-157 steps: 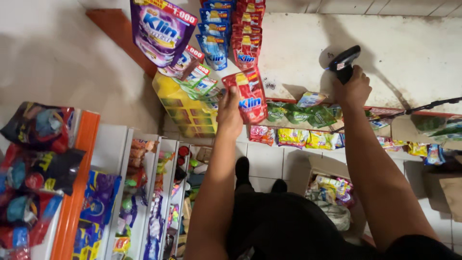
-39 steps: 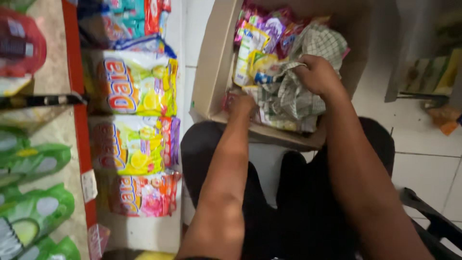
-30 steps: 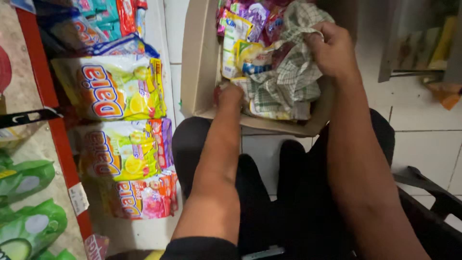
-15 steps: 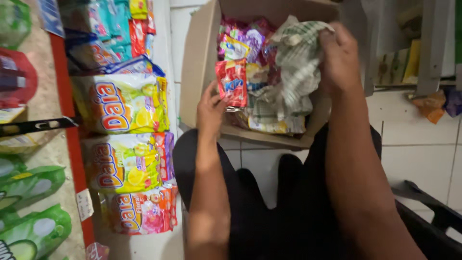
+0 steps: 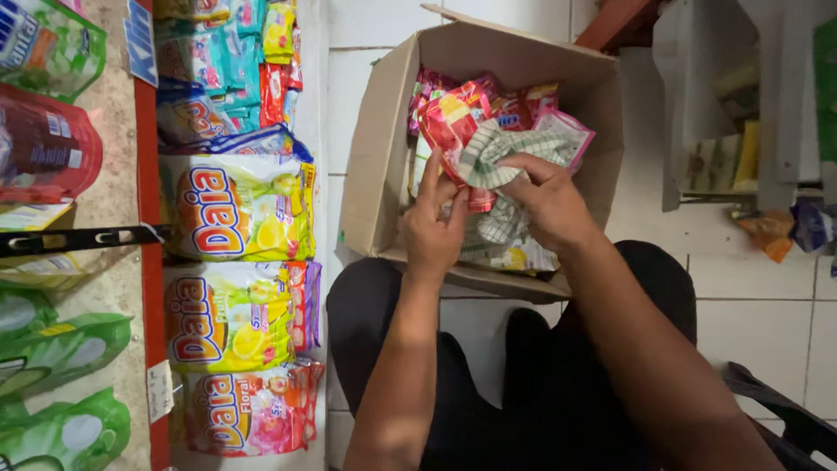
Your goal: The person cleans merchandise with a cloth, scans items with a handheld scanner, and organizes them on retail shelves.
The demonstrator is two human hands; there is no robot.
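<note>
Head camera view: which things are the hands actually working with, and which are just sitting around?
In hand:
left hand and right hand on the strip of red and checked sachets
open brown cardboard box holding them

Lying about:
yellow detergent bags
green refill pouches
grey metal rack

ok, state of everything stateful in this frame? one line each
cardboard box: open, flaps up, tilted on the person's lap, full of sachets
red sachet strip: partly lifted out of the box
green-checked sachet strip: bunched, in the right hand's grip
left hand: inside the box, fingers on the red sachet strip
right hand: closed on the green-checked sachet strip
yellow detergent bags: sealed, lying stacked on the shelf
</note>
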